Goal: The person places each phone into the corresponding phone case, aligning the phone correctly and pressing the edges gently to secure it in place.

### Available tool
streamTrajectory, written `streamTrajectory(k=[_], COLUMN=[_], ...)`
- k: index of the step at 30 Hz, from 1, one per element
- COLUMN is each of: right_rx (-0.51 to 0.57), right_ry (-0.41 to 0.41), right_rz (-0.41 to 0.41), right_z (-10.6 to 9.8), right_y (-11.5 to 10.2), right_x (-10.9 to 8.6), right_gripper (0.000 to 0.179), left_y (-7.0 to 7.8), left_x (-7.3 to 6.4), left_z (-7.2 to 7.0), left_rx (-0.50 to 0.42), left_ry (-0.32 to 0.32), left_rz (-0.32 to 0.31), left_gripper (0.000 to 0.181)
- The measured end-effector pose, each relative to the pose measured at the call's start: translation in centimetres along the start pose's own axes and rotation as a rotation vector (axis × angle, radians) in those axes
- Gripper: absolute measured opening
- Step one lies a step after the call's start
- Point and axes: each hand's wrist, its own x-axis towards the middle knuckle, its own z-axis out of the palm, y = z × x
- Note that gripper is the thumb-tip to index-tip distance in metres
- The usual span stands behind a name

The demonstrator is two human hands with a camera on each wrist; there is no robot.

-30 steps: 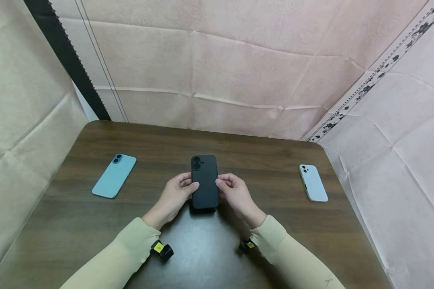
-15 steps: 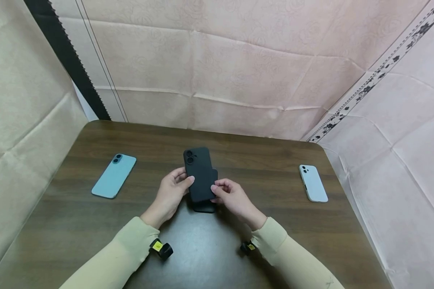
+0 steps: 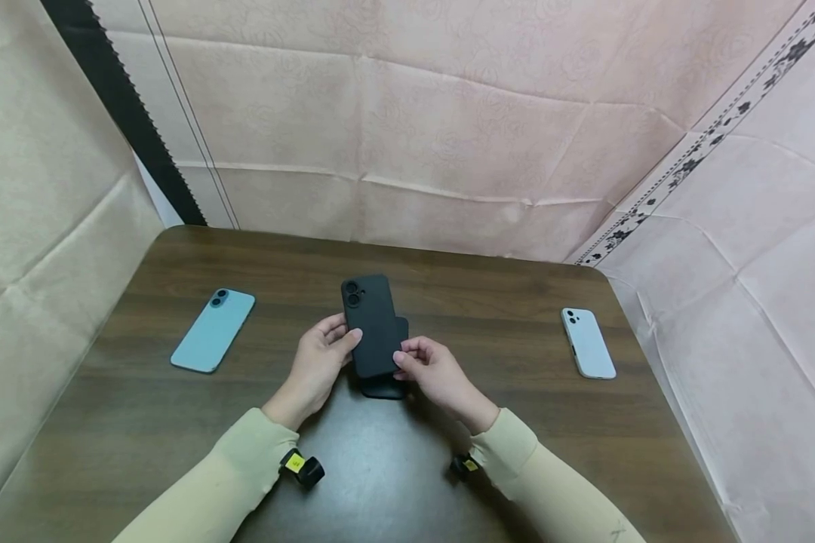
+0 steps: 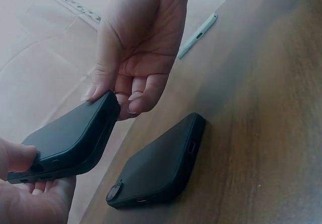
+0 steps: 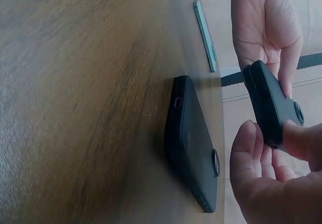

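Observation:
My left hand point(image 3: 312, 366) grips a black phone in a case point(image 3: 370, 324) along its left edge, thumb on the back and fingers beneath. The thumb and fingers of my right hand point(image 3: 441, 377) pinch its lower right corner. Camera rings show at its top left. In the right wrist view, a gap runs along the edge of the held phone point(image 5: 269, 103), between two black layers. Under it, apart, a second black phone or phone case point(image 4: 161, 158) lies on the table, with a camera bump and a reddish port opening. In the head view the held phone partly hides it.
A light blue phone point(image 3: 213, 332) lies at the left of the brown wooden table point(image 3: 299, 271). A smaller-looking pale blue phone point(image 3: 588, 344) lies at the right. Pale cloth point(image 3: 380, 128) hangs behind the table and at both sides.
The held phone has moved up and to the left and tilted slightly, uncovering more of the black one below. My right hand has slid down from its right edge to the lower corner.

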Motion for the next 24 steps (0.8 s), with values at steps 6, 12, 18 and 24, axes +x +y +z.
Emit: streamTrajectory(k=[6,12,18,24], right_rx=[0.002,-0.035,-0.031,0.02], right_ry=[0.016,0.035,0.033,0.037], right_rz=[-0.011,-0.018,-0.016,-0.017], right_z=[0.22,0.4,0.39,0.26], right_y=[-0.07,-0.44,-0.44,-0.24], right_x=[0.09,-0.27,-0.21,-0.17], right_gripper=[0.025,0.025,0.025,0.024], left_y=[0.0,0.01,-0.03,-0.11], left_x=[0.01,-0.01,-0.02,0.02], left_z=[-0.01,0.06,0.0,-0.15], left_rx=[-0.009,-0.021,-0.02,-0.009], left_ry=[-0.004,-0.007,-0.001,-0.008], left_rz=[0.012,0.016,0.024,0.02], left_gripper=[0.043,0.042,0.042,0.043])
